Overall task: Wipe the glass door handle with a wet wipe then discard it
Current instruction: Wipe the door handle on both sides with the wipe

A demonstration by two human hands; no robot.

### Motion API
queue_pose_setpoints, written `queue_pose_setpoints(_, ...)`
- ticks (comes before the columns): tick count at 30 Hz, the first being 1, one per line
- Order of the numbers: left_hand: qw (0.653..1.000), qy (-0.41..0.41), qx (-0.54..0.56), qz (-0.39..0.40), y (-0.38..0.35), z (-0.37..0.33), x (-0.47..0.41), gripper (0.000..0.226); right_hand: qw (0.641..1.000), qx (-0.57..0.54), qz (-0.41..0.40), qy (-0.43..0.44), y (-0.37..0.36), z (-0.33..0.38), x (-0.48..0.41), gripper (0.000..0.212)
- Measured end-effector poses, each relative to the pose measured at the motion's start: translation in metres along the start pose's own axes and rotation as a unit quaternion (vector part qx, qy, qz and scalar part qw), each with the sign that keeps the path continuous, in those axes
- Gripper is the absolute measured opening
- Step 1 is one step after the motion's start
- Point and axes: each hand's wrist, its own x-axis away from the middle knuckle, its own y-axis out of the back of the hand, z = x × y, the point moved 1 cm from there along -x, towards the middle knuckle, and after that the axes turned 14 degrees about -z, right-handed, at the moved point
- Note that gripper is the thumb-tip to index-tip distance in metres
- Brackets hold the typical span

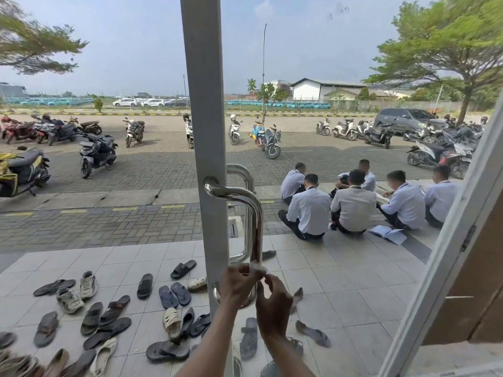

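Currently the person is standing at the glass door (206, 104) and working low on the door handle (255, 219), where the wet wipe (257, 268) is sitting wrapped around the steel bar just above its lower bend. The left hand (238, 285) is pinching the wipe from the left with curled fingers, and the right hand (273, 302) is pinching its other edge between thumb and forefinger, so both hands are clamping the cloth on the bar rather than hanging loose. Judging by this, the wiping step is under way and the discard is not yet done. Doing it well is likely meaning a snug wrap all the way round the bar, sliding along the whole upright length, and taking in the two bends and the mounts where grime is probably collecting, while holding the wipe firmly enough that it is not slipping off or bunching. Counting what is showing: one wipe, two hands, one near handle and one outer handle (242, 172) mirroring it behind the glass, and six people (353, 202) sitting outside on the tiles, while the sandals and shoes (168, 295) are overlapping too much for a sure count
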Motion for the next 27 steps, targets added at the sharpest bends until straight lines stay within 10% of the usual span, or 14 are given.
queue_pose_setpoints(14, 0.980, 0.078, 0.161, 0.087, 0.021, 0.001, 0.014, 0.057, 0.992, 0.127, 0.000, 0.015, -0.025, 0.013, -0.012, 0.024)
queue_pose_setpoints(21, 0.983, 0.083, 0.094, 0.133, 0.026, 0.026, 0.031, 0.043, 0.966, 0.167, 0.166, -0.107, -0.023, -0.026, 0.007, 0.032)
queue_pose_setpoints(27, 0.980, 0.091, 0.153, 0.093, 0.027, 0.013, 0.033, 0.038, 0.987, 0.082, 0.127, -0.063, -0.021, -0.001, -0.005, 0.016)
